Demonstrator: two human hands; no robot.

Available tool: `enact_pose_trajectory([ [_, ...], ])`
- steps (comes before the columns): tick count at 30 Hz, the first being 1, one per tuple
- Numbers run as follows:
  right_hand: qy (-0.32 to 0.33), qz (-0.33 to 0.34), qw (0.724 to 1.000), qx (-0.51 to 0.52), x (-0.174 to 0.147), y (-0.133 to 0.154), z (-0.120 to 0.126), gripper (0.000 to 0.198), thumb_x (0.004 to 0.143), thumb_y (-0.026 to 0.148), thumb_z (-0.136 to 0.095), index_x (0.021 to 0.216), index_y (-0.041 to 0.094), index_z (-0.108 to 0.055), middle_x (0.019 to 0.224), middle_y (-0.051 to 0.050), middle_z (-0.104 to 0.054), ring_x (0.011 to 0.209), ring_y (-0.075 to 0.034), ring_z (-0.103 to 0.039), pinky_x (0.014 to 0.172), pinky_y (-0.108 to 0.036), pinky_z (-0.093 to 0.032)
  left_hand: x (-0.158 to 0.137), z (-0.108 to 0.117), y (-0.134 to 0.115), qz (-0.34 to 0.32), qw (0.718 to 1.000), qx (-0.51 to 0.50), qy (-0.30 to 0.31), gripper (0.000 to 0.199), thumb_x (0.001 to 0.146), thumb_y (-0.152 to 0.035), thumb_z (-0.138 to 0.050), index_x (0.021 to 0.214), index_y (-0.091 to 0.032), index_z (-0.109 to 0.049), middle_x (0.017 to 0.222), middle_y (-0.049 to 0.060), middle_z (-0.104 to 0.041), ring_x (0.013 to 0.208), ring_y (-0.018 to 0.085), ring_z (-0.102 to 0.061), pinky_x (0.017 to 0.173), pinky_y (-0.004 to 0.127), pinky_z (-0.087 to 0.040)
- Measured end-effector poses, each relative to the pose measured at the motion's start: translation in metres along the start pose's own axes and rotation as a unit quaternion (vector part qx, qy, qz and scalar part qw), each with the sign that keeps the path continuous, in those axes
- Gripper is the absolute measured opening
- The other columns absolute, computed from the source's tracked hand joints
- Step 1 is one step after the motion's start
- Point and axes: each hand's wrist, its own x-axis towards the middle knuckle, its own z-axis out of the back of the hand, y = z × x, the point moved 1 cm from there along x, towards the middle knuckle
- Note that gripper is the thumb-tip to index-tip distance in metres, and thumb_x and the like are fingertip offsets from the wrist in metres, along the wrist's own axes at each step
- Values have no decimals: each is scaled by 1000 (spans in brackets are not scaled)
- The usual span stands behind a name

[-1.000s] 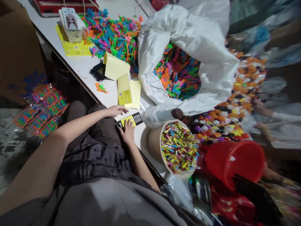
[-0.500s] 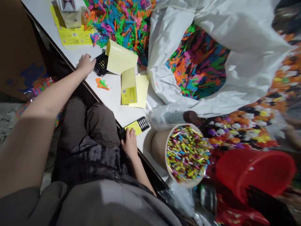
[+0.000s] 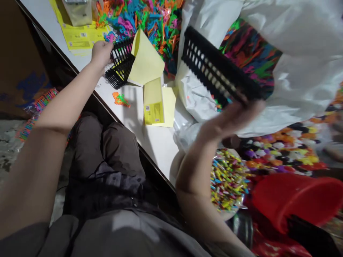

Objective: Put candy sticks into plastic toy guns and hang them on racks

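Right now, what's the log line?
left hand: grips black rack; right hand: holds another black rack aloft, blurred; table: yellow cards, orange-and-green toys

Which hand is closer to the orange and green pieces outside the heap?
Left. The left hand, gripping a black rack, is just past the pieces and slightly left; the right hand, holding another rack up before the white sack, is far to their right.

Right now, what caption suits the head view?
Right hand holds a black slotted rack near a white sack; left hand grips a second rack.
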Motion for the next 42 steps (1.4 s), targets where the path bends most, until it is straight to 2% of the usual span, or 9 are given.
enact_pose_trajectory([
  [3,-165,-16,986,20,98,-7,-27,80,95,43,15,146,-1,-26,150,-16,-31,141,-23,-27,117,-43,-20,-11,15,-13,-12,993,-111,-30,22,96,-7,-36,76,-17,-37,63,-5,-42,62,4,-47,81,30,-57],
  [7,-58,22,994,-84,144,-4,-75,76,97,49,-7,144,-7,-27,153,-26,-12,142,-36,-16,110,-53,-21,-49,48,-16,-88,961,-235,-113,21,97,-8,-35,78,-18,-34,73,-3,-43,65,3,-49,73,23,-56],
  [12,-13,-16,997,-69,64,11,-130,73,92,59,-33,148,11,-27,156,-18,-10,143,-39,-11,108,-63,-20,-125,58,11,-171,962,-196,-87,14,90,-20,-48,80,-22,-39,80,-2,-46,65,7,-51,63,21,-53],
  [22,49,-244,968,16,-76,-8,-151,52,89,37,-46,135,12,-52,142,-11,-44,123,-31,-41,105,-44,-33,-217,9,66,70,987,5,145,5,87,-21,-48,85,-17,-49,69,-1,-48,60,10,-54,56,21,-49],
  [26,92,-230,968,38,-79,-27,-143,51,91,47,-43,130,17,-57,141,-10,-47,119,-33,-45,99,-45,-37,-229,-4,61,96,933,183,294,15,87,-19,-49,93,-11,-60,65,1,-50,54,11,-53,54,23,-47],
  [31,141,-221,958,116,-48,-58,-127,51,88,57,-48,104,13,-70,109,-13,-66,109,-30,-54,95,-41,-40,-219,-34,57,-42,825,458,328,27,89,-25,-47,103,-12,-67,93,9,-67,82,19,-62,77,28,-46],
  [34,128,-240,917,292,-36,-79,-118,49,93,50,-43,105,8,-66,103,-16,-67,93,-21,-62,83,-30,-45,-207,-51,59,-66,758,556,335,30,89,-27,-47,107,-15,-68,112,9,-66,103,23,-59,87,30,-43],
  [38,58,-253,845,468,-36,-94,-106,43,97,42,-35,116,11,-57,112,-14,-64,84,-14,-63,72,-25,-48,-200,-65,66,-35,718,604,343,33,90,-28,-46,112,-16,-67,117,10,-65,106,24,-59,88,31,-43],
  [42,7,-183,903,389,-39,-81,-106,34,89,33,-48,110,11,-63,110,-13,-63,96,-19,-60,87,-32,-47,-204,-80,81,-42,720,611,327,35,91,-30,-46,114,-13,-65,120,13,-63,110,26,-57,90,33,-44],
])
